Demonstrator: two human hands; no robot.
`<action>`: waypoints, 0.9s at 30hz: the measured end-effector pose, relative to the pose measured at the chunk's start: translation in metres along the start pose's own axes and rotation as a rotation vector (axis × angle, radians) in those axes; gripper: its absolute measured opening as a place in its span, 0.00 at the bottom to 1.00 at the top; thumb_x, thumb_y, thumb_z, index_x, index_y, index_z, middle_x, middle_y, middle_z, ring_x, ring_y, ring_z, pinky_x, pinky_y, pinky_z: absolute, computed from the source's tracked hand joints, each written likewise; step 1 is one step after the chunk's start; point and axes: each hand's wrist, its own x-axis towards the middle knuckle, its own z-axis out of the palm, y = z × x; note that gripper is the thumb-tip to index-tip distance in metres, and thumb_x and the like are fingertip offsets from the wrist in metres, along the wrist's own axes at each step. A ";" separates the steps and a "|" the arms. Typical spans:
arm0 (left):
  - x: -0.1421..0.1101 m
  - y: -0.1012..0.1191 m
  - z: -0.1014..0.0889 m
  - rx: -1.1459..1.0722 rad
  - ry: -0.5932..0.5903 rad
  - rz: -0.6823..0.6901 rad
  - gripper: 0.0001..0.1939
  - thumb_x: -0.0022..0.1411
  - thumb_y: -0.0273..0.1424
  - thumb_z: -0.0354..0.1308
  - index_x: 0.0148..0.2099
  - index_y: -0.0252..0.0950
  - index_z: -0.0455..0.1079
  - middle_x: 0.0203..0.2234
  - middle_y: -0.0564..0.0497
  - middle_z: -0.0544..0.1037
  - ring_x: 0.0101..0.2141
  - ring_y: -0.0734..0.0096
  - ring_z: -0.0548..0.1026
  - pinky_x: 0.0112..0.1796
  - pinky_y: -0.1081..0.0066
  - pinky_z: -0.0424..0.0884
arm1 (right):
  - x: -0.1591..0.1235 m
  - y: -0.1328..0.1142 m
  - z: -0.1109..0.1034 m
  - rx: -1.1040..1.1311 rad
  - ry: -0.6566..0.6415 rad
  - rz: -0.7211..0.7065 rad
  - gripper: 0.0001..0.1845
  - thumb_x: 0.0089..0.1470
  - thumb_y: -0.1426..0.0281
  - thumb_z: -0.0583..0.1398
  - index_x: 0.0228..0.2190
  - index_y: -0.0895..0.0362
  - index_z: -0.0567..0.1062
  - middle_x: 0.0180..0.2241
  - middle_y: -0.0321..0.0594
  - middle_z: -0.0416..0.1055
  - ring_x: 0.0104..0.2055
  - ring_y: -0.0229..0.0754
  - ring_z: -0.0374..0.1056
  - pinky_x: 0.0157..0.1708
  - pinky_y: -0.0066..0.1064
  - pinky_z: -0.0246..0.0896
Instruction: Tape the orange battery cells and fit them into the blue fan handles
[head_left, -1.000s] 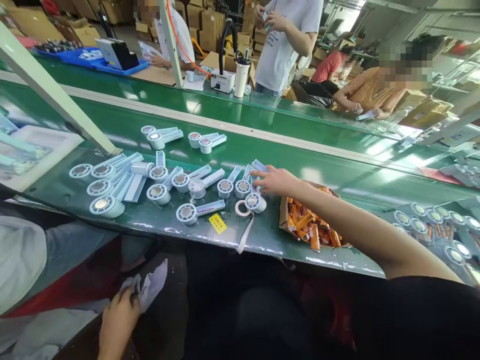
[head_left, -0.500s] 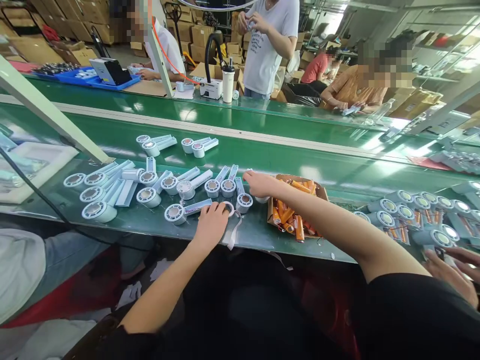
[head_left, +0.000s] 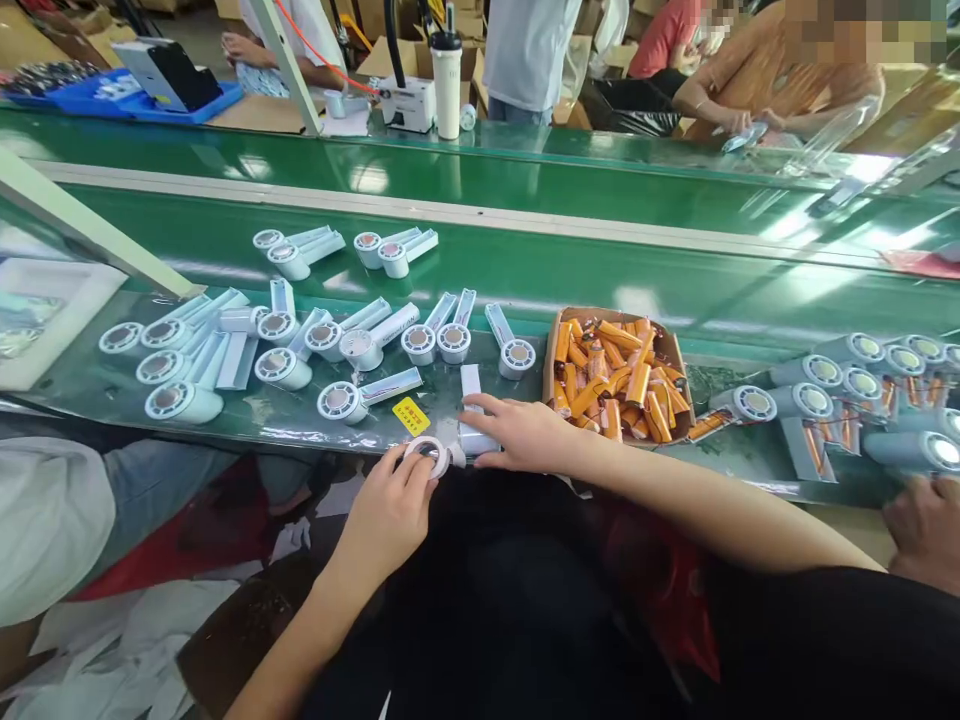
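Note:
My left hand (head_left: 394,498) is closed on a roll of white tape (head_left: 441,462) at the bench's front edge. Just right of it, my right hand (head_left: 529,436) grips a pale blue handheld fan housing (head_left: 471,382), its fingers laid over the body and hiding part of it. The loose end of the tape is close to this housing; whether it sticks there I cannot tell. A yellow label (head_left: 412,415) lies behind the roll. Several similar fan housings (head_left: 343,402) are spread to the left, and one single fan housing (head_left: 517,356) sits behind my right hand.
A cardboard box (head_left: 550,375) of orange-wrapped batteries (head_left: 611,385) stands right of my right hand. More fan housings (head_left: 810,400) with batteries lie farther right, beside another person's hand (head_left: 926,530). A white foam tray (head_left: 82,310) is at the left. People work across the green conveyor (head_left: 600,240).
My left hand has come up from below the bench and picked up the tape roll. My right hand has drawn a fan housing toward the front edge. The view has tilted down.

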 end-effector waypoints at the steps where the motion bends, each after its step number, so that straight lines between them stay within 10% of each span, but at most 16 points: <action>1: -0.002 0.000 -0.001 -0.015 -0.009 0.001 0.12 0.74 0.25 0.49 0.50 0.36 0.74 0.40 0.43 0.82 0.49 0.49 0.77 0.50 0.52 0.78 | 0.003 0.000 0.003 -0.024 -0.014 -0.004 0.33 0.64 0.56 0.66 0.66 0.48 0.69 0.72 0.49 0.61 0.55 0.59 0.78 0.44 0.44 0.79; 27: -0.012 0.011 -0.022 -0.121 0.018 -0.001 0.08 0.71 0.25 0.53 0.45 0.33 0.74 0.37 0.43 0.80 0.49 0.48 0.75 0.47 0.54 0.77 | 0.002 0.002 0.000 -0.046 -0.074 -0.007 0.31 0.66 0.61 0.62 0.67 0.51 0.68 0.74 0.48 0.57 0.58 0.58 0.77 0.47 0.45 0.80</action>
